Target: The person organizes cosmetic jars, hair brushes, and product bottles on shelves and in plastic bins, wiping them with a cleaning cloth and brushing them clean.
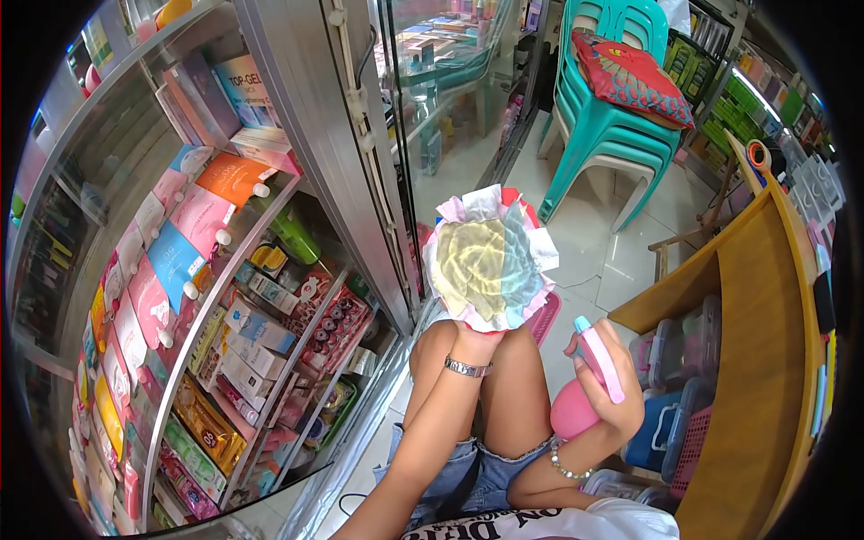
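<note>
My left hand (483,338), with a metal watch at its wrist, holds up a round, ruffled paper flower (481,270) above my knees. Its middle is yellow and pale blue, with crinkled white and pinkish edges and a bit of red behind. Most of the left fingers are hidden under it. To the right, my right hand (614,385) is wrapped round the neck of a pink spray bottle (576,409). The light blue nozzle points up and left, apart from the flower. A bead bracelet circles my right wrist.
A glass display shelf (225,261) full of boxed goods stands close on the left. Stacked green chairs (621,126) bear a red cushion (630,76) ahead. On the right is a wooden desk (765,360) with plastic bins (661,423) beneath. A pink basket (544,317) lies beyond my knees.
</note>
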`<state>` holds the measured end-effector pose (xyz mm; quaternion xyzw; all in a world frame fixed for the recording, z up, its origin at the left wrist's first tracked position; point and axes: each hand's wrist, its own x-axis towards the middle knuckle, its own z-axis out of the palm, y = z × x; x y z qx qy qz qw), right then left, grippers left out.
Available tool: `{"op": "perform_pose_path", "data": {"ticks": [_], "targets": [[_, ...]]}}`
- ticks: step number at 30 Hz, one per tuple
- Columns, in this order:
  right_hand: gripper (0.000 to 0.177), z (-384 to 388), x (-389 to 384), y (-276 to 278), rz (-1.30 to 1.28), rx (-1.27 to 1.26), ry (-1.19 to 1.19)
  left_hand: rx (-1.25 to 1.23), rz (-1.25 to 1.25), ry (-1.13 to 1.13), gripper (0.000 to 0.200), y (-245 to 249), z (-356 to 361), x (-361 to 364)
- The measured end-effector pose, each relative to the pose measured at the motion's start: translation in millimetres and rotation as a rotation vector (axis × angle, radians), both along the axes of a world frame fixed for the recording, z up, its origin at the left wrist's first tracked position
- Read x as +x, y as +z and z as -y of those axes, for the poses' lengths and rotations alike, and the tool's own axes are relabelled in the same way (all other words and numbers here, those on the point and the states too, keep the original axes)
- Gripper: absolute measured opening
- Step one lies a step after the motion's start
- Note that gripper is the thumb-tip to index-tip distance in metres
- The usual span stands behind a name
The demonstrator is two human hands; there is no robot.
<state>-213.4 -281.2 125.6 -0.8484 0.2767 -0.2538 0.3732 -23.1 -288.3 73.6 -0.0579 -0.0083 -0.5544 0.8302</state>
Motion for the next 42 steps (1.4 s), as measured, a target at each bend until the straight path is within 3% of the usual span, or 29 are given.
{"op": "perform_pose_path", "data": {"ticks": [7,15,21,25,31,42], "targets": [[0.014,0,3,-3,0.139,-0.14,-0.119,0.025,0.001,0.006,0.053,-4,1,-1],[0.012,6,8,-8,0.234,-0.095,-0.114,-0.009,0.028,0.012,0.054,-5,1,-3],[0.012,6,12,-4,0.19,-0.161,-0.139,0.063,-0.036,-0.03,0.053,-22,7,-1],[0.012,5,15,-3,0.208,-0.161,-0.075,-0.146,0.055,-0.031,0.061,-32,8,-3],[0.013,9,12,-8,0.158,-0.121,0.051,-0.031,-0.004,-0.012,0.061,-29,11,-1],[0.015,8,14,-8,0.107,-0.051,0.042,0.014,-0.017,-0.067,0.061,-18,7,-1]]}}
